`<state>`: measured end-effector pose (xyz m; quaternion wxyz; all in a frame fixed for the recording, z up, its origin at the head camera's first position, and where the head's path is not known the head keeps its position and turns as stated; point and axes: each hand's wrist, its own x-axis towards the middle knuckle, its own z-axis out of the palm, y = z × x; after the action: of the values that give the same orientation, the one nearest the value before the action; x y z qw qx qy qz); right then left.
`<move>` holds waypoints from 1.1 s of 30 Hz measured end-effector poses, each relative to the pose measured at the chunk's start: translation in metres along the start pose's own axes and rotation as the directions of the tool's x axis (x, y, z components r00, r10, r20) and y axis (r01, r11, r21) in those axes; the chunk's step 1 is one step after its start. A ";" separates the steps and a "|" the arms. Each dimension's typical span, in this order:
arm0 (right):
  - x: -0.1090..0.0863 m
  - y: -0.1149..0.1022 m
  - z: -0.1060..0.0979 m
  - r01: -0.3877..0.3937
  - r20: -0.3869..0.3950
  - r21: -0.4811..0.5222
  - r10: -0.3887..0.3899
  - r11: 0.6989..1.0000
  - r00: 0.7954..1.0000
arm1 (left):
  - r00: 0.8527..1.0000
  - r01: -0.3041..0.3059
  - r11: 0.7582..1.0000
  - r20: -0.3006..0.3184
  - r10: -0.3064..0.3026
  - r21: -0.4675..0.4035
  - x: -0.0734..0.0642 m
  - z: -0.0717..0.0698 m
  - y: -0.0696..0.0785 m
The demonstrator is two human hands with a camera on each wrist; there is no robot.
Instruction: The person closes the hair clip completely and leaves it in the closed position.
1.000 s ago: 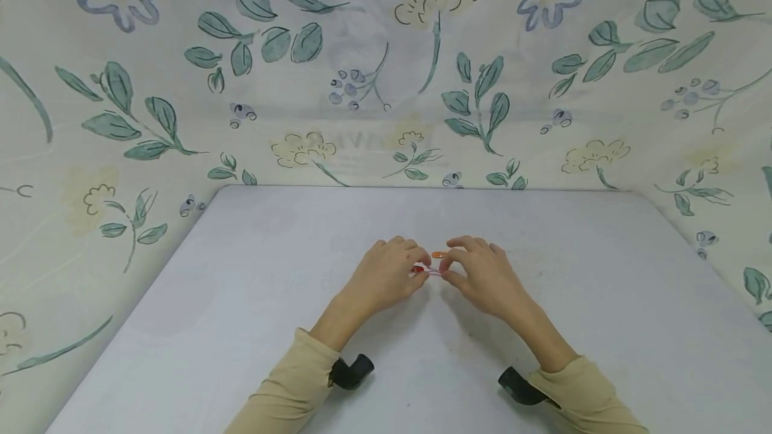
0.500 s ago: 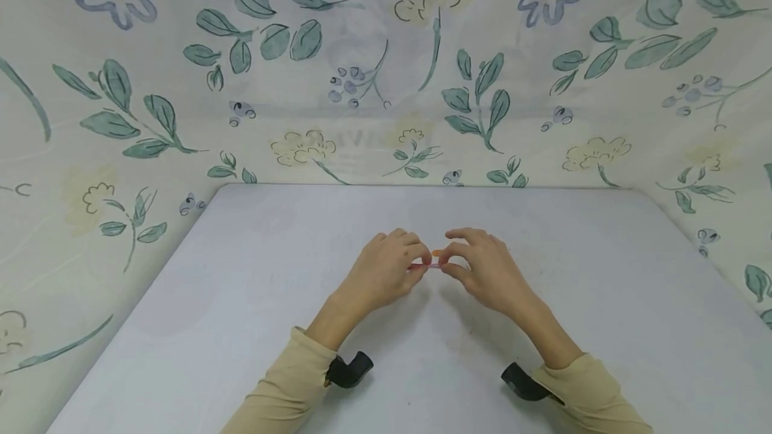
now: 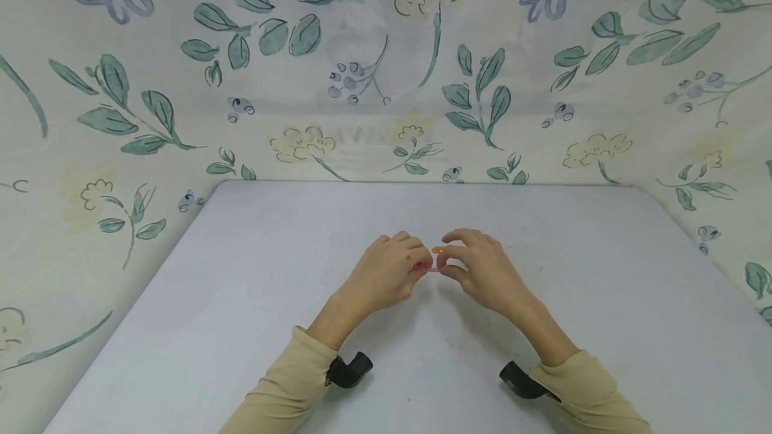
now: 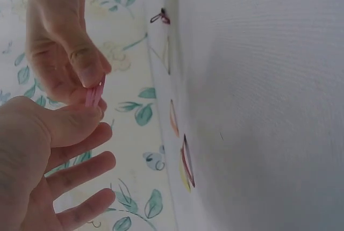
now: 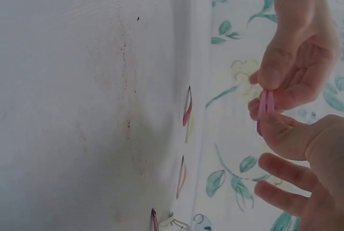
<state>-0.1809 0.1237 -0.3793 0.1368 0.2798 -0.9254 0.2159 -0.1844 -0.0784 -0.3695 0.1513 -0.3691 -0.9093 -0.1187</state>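
Note:
Between both hands is a pink snap hair clip (image 5: 270, 102), held in the air above the table. My left hand (image 3: 389, 273) pinches one end between thumb and fingertips, and in the left wrist view its other fingers are spread. At the opposite end, my right hand (image 3: 482, 273) pinches the clip with thumb and forefinger, its remaining fingers loosely extended. Two narrow pink strips of the clip show between the fingertips in the right wrist view. The fingers cover both its ends. Just behind the hands lies an orange hair clip (image 3: 437, 250), partly hidden in the head view.
More hair clips lie on the white table (image 3: 271, 233): a red one (image 4: 188, 161), a yellow one (image 4: 184, 177), a dark red one (image 4: 163, 17) and a pale one (image 5: 174, 222). A flowered cloth (image 3: 362, 119) hangs behind and at both sides.
Both hands stay nearly in place, pinching the pink hair clip. Its two strips, seen apart one second ago, now show as one thin line in the head view. The camera has tilted slightly.

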 end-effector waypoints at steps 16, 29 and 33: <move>0.002 0.005 0.000 0.078 0.051 0.094 -0.083 0.992 0.995 | 0.998 0.027 0.998 0.057 -0.023 -0.061 0.002 0.002 -0.005; 0.003 0.003 0.000 -0.077 0.115 0.112 0.064 0.991 0.991 | 0.998 0.044 0.999 0.037 -0.044 -0.005 0.002 0.003 -0.003; 0.002 0.003 0.000 -0.095 0.124 0.114 0.081 0.989 0.989 | 0.999 0.033 0.999 0.030 -0.033 0.020 0.001 0.004 -0.003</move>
<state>-0.1843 0.1249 -0.3797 0.0545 0.2588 -0.9288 0.2596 -0.1881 -0.0783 -0.3728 0.1388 -0.3544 -0.9186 -0.1067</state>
